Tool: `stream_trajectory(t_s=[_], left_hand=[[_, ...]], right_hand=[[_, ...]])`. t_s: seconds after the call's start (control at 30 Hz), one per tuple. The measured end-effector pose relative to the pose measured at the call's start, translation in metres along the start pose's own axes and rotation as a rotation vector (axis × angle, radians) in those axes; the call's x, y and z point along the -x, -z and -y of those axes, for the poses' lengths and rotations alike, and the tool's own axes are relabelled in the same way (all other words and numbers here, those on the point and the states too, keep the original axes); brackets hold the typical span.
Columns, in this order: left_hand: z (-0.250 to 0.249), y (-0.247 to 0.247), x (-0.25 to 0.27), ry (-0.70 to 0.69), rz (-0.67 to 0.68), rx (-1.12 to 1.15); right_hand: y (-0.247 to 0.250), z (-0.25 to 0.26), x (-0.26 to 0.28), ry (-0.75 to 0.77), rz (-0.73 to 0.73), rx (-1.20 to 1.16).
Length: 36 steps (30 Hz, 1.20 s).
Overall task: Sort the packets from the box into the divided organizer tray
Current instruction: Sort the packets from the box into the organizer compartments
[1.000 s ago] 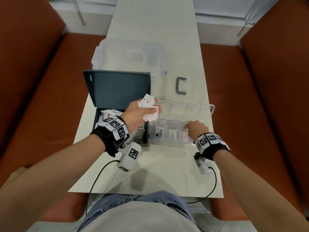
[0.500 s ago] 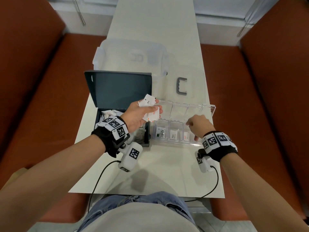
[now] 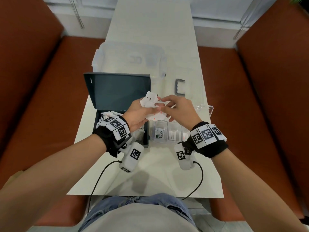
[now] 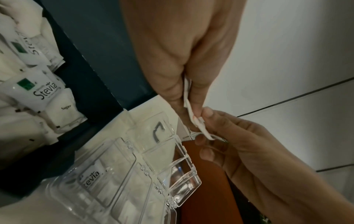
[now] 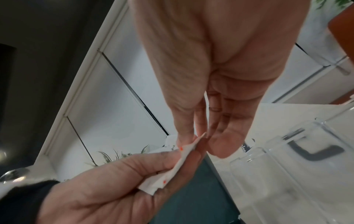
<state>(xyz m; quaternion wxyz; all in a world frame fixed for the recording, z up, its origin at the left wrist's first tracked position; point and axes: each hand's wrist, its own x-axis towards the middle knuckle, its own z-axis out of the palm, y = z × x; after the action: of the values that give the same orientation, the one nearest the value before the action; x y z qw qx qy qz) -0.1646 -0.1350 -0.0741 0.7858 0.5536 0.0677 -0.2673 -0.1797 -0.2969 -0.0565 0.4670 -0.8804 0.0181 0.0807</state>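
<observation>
The person is partway through the sort, at the point of passing one packet from hand to hand. The left hand (image 3: 139,113) grips a small fan of white packets (image 3: 150,100), raised above the seam between the open dark box (image 3: 117,91) and the clear organizer tray (image 3: 209,108). The right hand (image 3: 178,108) has its thumb and forefinger pinched on the edge of one red-marked packet (image 5: 184,153) in that fan. More packets lie in the box, and the tray's near compartments hold a Stevia packet (image 3: 160,133) and two others. The next move likely calls for drawing that single packet free without dragging its neighbours, reading its label, and dropping it into the matching compartment on the tabletop (image 3: 155,173).
</observation>
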Motion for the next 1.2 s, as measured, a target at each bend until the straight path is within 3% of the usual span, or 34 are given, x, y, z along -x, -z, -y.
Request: stream_trajectory(t_s=[0.37,0.57,0.73,0.87,1.2], left_hand=[[0.008,-0.018,-0.01,-0.036,-0.062,-0.054],[0.006,-0.017,-0.012,0.021,-0.095,-0.012],[0.008,-0.011,-0.009,0.025,-0.112,-0.026],[0.01,-0.008,-0.007,0.031,-0.116,-0.029],[0.012,-0.004,-0.002,0.043,-0.121,-0.024]], right_hand=[[0.026,-0.014,-0.003,-0.007,-0.013,0.053],[0.05,-0.039,-0.007,-0.143,-0.023,0.065],[0.056,-0.076,-0.005,-0.325,0.102,0.345],[0.035,-0.093,-0.001,-0.346,0.231,0.555],[0.007,-0.116,-0.005,-0.333,0.209,0.809]])
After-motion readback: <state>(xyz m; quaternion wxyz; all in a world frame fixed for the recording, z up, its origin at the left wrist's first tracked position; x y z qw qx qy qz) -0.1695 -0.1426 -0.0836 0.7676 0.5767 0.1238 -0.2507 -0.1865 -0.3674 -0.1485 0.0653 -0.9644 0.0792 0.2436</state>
